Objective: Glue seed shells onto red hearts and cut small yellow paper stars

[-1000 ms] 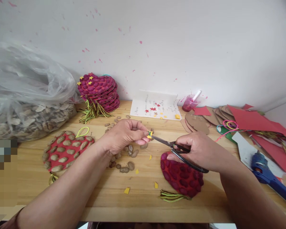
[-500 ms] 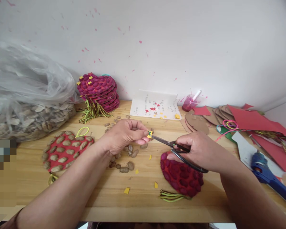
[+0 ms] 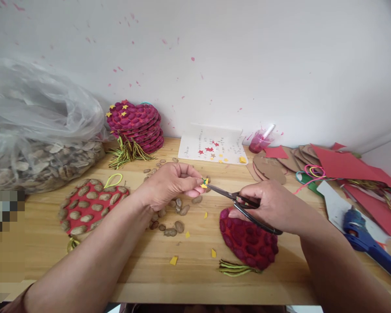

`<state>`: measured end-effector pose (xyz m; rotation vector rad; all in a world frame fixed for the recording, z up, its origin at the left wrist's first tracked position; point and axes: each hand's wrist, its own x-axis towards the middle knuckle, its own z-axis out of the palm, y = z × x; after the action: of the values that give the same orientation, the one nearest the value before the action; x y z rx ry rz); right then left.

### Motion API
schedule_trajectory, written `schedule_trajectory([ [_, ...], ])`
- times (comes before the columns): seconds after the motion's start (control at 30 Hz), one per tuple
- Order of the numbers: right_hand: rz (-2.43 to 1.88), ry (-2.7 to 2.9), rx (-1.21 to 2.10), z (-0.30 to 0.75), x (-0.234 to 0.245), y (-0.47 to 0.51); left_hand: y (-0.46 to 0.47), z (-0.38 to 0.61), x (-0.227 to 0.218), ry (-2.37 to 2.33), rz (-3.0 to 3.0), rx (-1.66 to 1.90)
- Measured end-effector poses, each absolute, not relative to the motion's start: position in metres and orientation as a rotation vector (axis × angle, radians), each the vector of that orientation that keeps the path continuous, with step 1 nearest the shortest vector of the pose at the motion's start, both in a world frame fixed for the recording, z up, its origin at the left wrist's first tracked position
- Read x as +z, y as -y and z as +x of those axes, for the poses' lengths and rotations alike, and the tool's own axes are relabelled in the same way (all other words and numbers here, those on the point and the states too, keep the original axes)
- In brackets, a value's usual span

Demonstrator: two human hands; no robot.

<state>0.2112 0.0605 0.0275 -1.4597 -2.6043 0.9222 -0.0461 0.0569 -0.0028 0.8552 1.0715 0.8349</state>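
A pale, grained wooden tabletop (image 3: 195, 278) stands against a white wall (image 3: 247, 65) flecked with small pink spots. Above the middle of it, the left hand (image 3: 169, 184) pinches a tiny yellow paper scrap (image 3: 205, 183) between fingertips and thumb. The right hand (image 3: 273, 206) is closed through the loops of black-handled metal scissors (image 3: 237, 201), whose thin blades meet the scrap. Under that hand lies a bumpy dark-red strawberry-shaped craft piece (image 3: 247, 243) with green string ends, flat on the wood. Loose brown seed shells (image 3: 172, 221) and small yellow paper offcuts (image 3: 173, 260) are scattered between the arms. At the left lies a red piece studded with unpainted shells (image 3: 87, 208). Behind it slumps a crinkled clear plastic bag of shells (image 3: 35, 139), and a stack of finished red pieces (image 3: 137, 126) leans near the wall. A white sheet with small stars (image 3: 211, 148) lies at the back. At the right are red card sheets (image 3: 345, 165) and a blue glue gun (image 3: 365, 239).
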Motion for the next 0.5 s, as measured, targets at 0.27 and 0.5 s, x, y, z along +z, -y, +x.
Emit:
schedule_trajectory([
  [0.27,-1.452,2.616,0.865,0.2117,0.0271,-0.0593,-0.0560,-0.0475,-0.0038,-1.067,0.863,0.826],
  [0.5,-1.452,2.583,0.892,0.2109,0.0276,-0.0584,-0.0552,-0.0467,-0.0013,-1.062,0.857,0.822],
])
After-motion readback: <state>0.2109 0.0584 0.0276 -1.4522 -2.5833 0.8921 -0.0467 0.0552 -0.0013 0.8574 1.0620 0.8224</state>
